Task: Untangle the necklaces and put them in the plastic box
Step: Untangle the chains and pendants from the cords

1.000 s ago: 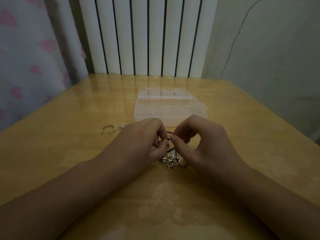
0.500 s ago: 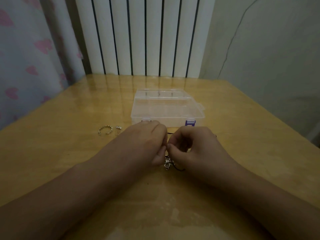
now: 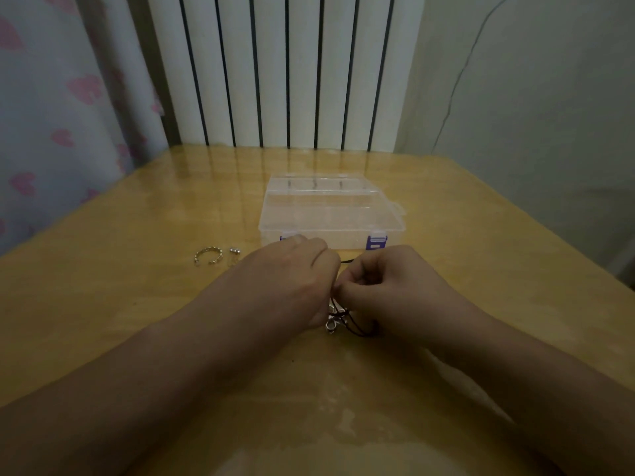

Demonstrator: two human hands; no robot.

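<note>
A white radiator [image 3: 288, 70] backs the wooden worktop [image 3: 137, 304]. Left hand [image 3: 292, 280] and right hand [image 3: 388, 290] meet knuckle to knuckle, each grip pinching the tangled necklaces [image 3: 343, 319] just before the closed plastic box [image 3: 330, 214]. A ring [image 3: 208, 255] lies to the left.

Pretty dim room. Glossy yellowish wooden table [image 3: 137, 304] fills the bottom half, white ribbed radiator [image 3: 285, 70] at 12 o'clock, pink-heart curtain [image 3: 51, 115] at 10, plain greenish wall [image 3: 549, 115] with a thin crack at 2.
</note>
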